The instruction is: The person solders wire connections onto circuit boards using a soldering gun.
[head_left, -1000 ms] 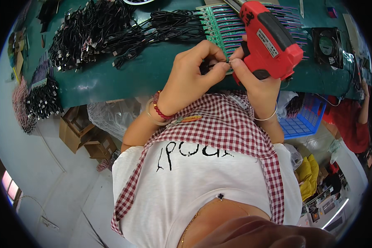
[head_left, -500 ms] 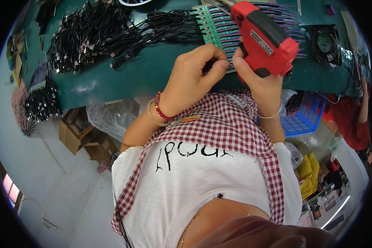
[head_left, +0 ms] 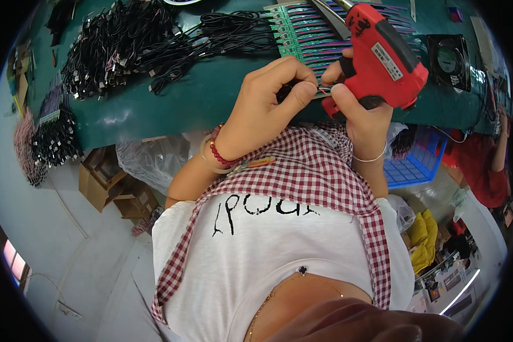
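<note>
Red soldering gun (head_left: 385, 57) over green-topped workbench (head_left: 199, 102), cardboard boxes (head_left: 111, 185) below.

You have one view only, from the camera on your head, looking steeply down your own front. Your chest and shirt (head_left: 279, 251) fill the lower middle of the frame, very near the lens. The tabletop (head_left: 211, 97) runs across the top of the frame, its edge bent by the fisheye into an arc. Your left hand (head_left: 268, 97) and right hand (head_left: 359, 108) sit at upper centre, close to the lens, forearms rising from the middle of the frame. The floor (head_left: 51, 239) shows at lower left, far below. At the right rim another person (head_left: 487, 165) is just in view. The corners are black.
</note>
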A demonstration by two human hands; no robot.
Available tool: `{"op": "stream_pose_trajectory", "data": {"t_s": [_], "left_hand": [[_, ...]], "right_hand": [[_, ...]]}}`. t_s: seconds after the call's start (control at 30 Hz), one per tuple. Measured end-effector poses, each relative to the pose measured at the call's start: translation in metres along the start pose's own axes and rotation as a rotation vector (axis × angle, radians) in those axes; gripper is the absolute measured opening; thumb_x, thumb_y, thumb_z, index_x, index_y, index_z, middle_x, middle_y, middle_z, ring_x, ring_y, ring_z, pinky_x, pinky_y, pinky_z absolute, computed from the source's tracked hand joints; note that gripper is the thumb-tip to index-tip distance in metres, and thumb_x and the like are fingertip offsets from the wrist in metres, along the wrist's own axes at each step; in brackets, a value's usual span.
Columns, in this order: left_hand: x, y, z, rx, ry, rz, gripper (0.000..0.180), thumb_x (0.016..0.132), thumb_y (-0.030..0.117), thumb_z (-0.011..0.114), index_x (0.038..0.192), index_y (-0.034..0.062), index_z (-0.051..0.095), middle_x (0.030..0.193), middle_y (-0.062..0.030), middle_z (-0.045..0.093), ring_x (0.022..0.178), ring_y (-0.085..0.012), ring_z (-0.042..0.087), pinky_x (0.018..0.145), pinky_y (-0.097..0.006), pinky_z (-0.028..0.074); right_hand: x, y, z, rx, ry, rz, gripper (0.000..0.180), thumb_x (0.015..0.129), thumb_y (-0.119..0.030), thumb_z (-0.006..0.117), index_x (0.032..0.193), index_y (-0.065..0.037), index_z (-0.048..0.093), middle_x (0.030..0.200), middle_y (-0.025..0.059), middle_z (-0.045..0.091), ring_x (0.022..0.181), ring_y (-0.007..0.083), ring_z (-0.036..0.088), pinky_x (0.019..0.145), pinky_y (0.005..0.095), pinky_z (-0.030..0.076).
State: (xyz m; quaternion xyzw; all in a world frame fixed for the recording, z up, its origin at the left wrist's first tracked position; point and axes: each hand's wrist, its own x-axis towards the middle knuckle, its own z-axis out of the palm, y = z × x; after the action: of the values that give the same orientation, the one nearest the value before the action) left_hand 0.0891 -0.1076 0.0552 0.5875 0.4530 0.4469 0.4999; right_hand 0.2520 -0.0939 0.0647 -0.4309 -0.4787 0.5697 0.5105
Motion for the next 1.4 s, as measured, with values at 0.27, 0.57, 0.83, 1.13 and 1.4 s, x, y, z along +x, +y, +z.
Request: {"op": "stream_pose_trajectory", "data": {"t_s": [0.27,0.57,0.83,1.13,1.4], "left_hand": [[-0.002,0.0,0.001,-0.128,0.027,-0.152,0.01,0.082,0.009,0.059,0.084,-0.0007,0.057,0.077,-0.0056,0.058,0.069,-0.0141,0.054,0.061,-0.025,0.042],[-0.003,-0.003,0.002,-0.112,0.002,-0.081,0.01,0.086,0.007,0.057,0.086,-0.0021,0.055,0.078,-0.0014,0.053,0.065,-0.0054,0.049,0.057,-0.019,0.04],[0.006,-0.005,-0.006,0.196,0.056,0.086,0.006,0.079,0.001,0.06,0.084,-0.0007,0.057,0.075,-0.0043,0.054,0.064,-0.0088,0.052,0.055,-0.021,0.04],[0.027,-0.045,-0.027,0.873,0.132,0.37,0.013,0.071,0.01,0.067,0.08,0.0082,0.058,0.074,-0.0028,0.05,0.069,-0.0192,0.055,0.057,-0.03,0.046],[0.032,-0.05,-0.019,0.855,0.14,0.376,0.011,0.07,0.008,0.067,0.077,0.0079,0.059,0.072,-0.0015,0.053,0.064,-0.0181,0.055,0.053,-0.029,0.045]], "right_hand": [[-0.006,-0.007,0.003,-0.179,-0.036,-0.029,0.017,0.077,0.001,0.061,0.094,0.002,0.058,0.085,0.0045,0.061,0.075,0.01,0.057,0.066,0.0229,0.047],[-0.006,-0.007,0.006,-0.249,-0.056,-0.044,0.012,0.078,0.001,0.06,0.09,0.0,0.057,0.079,0.0011,0.057,0.068,0.0063,0.052,0.06,0.0209,0.044],[-0.006,0.003,0.006,-0.266,0.04,-0.038,0.015,0.078,0.001,0.061,0.093,0.0,0.057,0.081,0.0023,0.059,0.076,0.0089,0.056,0.067,0.0234,0.045],[-0.039,0.006,-0.041,-0.242,0.122,0.088,0.039,0.084,-0.005,0.055,0.119,0.006,0.042,0.069,0.0065,0.051,0.059,0.012,0.047,0.054,0.0246,0.038],[-0.078,0.024,-0.073,-0.223,0.082,0.175,0.035,0.085,-0.004,0.053,0.117,0.007,0.043,0.063,0.0049,0.047,0.054,0.0108,0.043,0.053,0.0249,0.039]]}}
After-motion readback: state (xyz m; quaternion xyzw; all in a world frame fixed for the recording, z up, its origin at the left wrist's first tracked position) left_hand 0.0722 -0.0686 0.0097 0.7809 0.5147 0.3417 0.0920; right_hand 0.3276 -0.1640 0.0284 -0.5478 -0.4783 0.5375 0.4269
